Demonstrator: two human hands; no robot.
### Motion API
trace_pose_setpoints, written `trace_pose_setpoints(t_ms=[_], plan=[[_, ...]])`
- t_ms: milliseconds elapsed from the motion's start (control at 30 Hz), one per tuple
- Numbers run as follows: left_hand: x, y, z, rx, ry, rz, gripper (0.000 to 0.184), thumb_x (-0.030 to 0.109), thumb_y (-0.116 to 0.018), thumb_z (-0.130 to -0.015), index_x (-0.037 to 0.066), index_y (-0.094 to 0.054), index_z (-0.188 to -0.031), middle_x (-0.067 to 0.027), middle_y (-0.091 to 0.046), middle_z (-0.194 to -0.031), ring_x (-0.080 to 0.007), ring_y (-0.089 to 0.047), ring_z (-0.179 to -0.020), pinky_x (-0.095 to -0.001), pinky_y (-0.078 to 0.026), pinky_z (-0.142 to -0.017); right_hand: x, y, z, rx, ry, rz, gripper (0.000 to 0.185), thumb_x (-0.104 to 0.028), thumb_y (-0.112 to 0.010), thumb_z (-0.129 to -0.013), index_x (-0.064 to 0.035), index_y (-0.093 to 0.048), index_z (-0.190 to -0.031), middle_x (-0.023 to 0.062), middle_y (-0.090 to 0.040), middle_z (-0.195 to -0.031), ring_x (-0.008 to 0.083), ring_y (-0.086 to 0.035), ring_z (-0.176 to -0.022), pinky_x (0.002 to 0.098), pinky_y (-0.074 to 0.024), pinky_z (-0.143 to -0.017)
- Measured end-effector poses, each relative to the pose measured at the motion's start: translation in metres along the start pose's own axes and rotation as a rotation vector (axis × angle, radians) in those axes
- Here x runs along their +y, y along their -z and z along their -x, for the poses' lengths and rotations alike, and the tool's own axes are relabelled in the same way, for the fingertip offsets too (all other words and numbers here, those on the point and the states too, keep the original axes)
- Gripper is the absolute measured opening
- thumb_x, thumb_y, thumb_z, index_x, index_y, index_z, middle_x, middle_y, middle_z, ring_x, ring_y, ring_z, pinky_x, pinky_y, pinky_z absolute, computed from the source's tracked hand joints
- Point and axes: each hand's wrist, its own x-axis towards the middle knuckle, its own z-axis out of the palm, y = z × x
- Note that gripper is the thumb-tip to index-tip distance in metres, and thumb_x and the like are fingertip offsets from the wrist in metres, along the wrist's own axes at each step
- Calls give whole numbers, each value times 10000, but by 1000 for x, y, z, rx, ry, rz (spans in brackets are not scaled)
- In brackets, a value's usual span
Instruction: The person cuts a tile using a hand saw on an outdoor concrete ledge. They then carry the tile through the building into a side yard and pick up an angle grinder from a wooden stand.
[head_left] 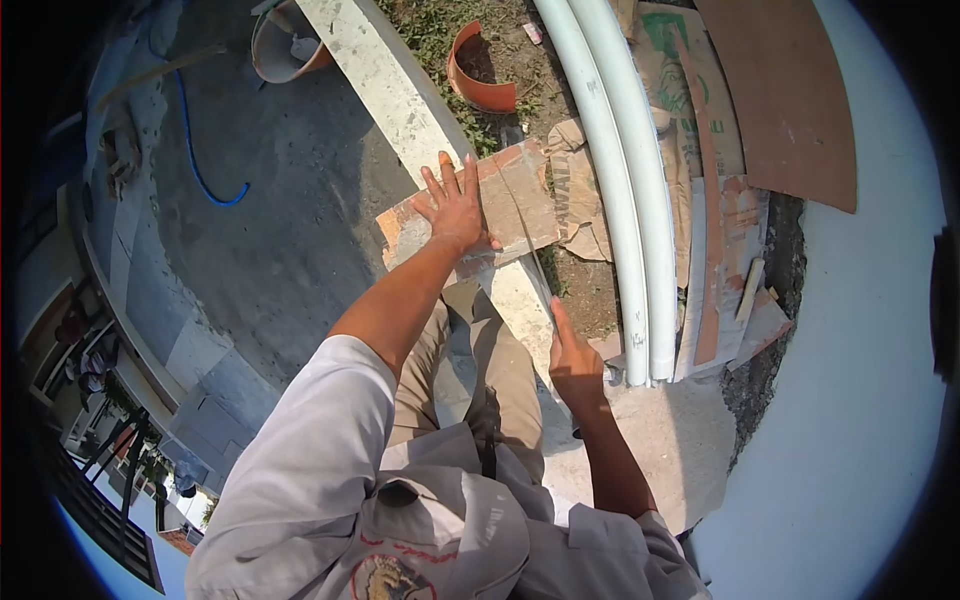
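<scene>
My left hand (455, 212) lies flat with fingers spread, pressing on a worn reddish-brown board (520, 200) with grey smears. The board rests across a pale concrete beam (400, 95). A thin dark line crosses the board to the right of that hand. My right hand (577, 368) is closed, index finger stretched forward, around what looks like a handsaw (541, 272), its narrow blade seen nearly edge-on. The blade's far part meets the board at the line. Most of the handle is hidden by the hand.
Two long white pipes (628, 180) run along the right, beside cardboard and paper sacks (680, 60). An orange curved pipe piece (480, 75) lies on the grass. A bucket (283, 45) and a blue hose (195, 150) are at the left. A white wall (870, 350) stands far right.
</scene>
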Motion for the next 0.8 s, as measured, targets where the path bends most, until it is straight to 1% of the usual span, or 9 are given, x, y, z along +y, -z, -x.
trace_pose_setpoints(t_ms=[33,133,233,333,400,500,633,733,800], plan=[[1,-1,-1,3,3,-4,1651,438,-1028,-463,204,88,-1657,-246,182,-1690,-564,150,-1519,-862,-136,-1080,-8,-7,-36,15,18,-24,638,-188,-549,-1025,-318,-322,-1607,222,-678,-839,434,-675,-687,537,-536,-682],[2,1,1,3,6,-16,1649,432,-1029,-467,211,92,-1656,-243,184,-1690,-561,145,-1522,-863,-137,-1078,-28,30,-11,-28,-52,7,644,-189,-543,-1024,-317,-309,-1611,245,-687,-879,468,-676,-722,552,-534,-698],[3,1,2,29,6,-4,1660,422,-1033,-458,220,98,-1656,-237,179,-1694,-555,145,-1525,-862,-128,-1082,2,44,101,108,76,-96,655,-173,-545,-1024,-316,-300,-1615,275,-696,-944,461,-699,-772,561,-527,-693],[3,2,2,15,3,5,1671,426,-1035,-450,223,106,-1655,-234,180,-1695,-551,146,-1526,-859,-131,-1083,17,10,50,-53,-32,-46,649,-169,-545,-1025,-298,-305,-1614,289,-700,-972,451,-712,-800,565,-528,-697],[2,-4,3,9,1,0,1676,427,-1035,-446,223,109,-1654,-235,185,-1694,-553,148,-1525,-860,-131,-1082,-14,-1,-53,10,27,-91,651,-182,-550,-1027,-287,-301,-1619,270,-694,-924,432,-710,-788,557,-529,-688],[0,-3,2,12,0,-22,1677,422,-1036,-448,229,113,-1653,-238,194,-1690,-558,148,-1523,-861,-134,-1079,-31,21,-53,18,23,-32,656,-185,-557,-1026,-299,-304,-1620,234,-673,-837,420,-699,-753,546,-528,-667],[4,-1,5,3,-27,-50,1670,406,-1038,-452,240,109,-1654,-243,188,-1690,-566,143,-1520,-860,-124,-1084,6,39,91,63,52,-38,647,-220,-562,-1021,-296,-321,-1617,220,-644,-763,413,-692,-756,534,-530,-710],[6,4,4,-29,-10,-72,1662,395,-1039,-455,244,102,-1655,-248,174,-1690,-570,134,-1520,-854,-136,-1088,17,1,35,56,22,-95,653,-221,-570,-1017,-291,-323,-1616,222,-641,-764,420,-683,-756,536,-523,-717],[4,2,1,10,-12,-48,1660,388,-1039,-452,246,95,-1656,-247,166,-1692,-570,125,-1522,-849,-142,-1093,-12,2,-25,15,-30,-58,652,-199,-575,-1013,-285,-332,-1612,236,-652,-786,440,-674,-758,549,-514,-698]])
